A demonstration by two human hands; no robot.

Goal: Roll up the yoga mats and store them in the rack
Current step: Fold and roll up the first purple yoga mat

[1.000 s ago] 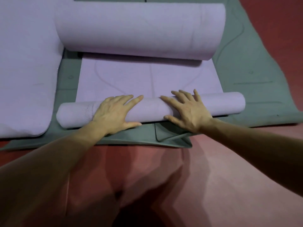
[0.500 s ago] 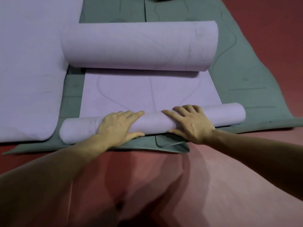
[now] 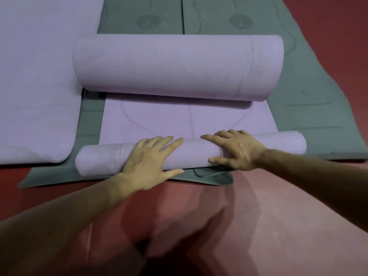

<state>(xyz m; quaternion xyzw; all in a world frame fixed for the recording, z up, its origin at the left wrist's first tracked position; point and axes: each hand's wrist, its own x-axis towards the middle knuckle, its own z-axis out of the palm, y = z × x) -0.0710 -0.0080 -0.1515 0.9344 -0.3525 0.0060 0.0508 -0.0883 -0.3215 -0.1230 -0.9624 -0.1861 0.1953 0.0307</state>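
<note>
A purple yoga mat (image 3: 179, 120) lies on green mats, rolled from both ends. Its near end is a thin roll (image 3: 95, 162) lying across in front of me. My left hand (image 3: 147, 162) presses on that roll left of centre, fingers spread over the top and thumb on the near side. My right hand (image 3: 237, 150) grips it right of centre, fingers curled over the far side. A much thicker roll (image 3: 177, 66) of the same mat lies farther away. No rack is in view.
Two green mats (image 3: 310, 108) lie flat side by side under the purple one; one near corner is folded under. Another purple mat (image 3: 37, 76) lies flat at the left. Red floor (image 3: 258, 216) fills the foreground, with my forearms over it.
Both hands have pushed the thin roll slightly away from me, shortening the flat strip between the two rolls. My right fingers have curled over the roll.
</note>
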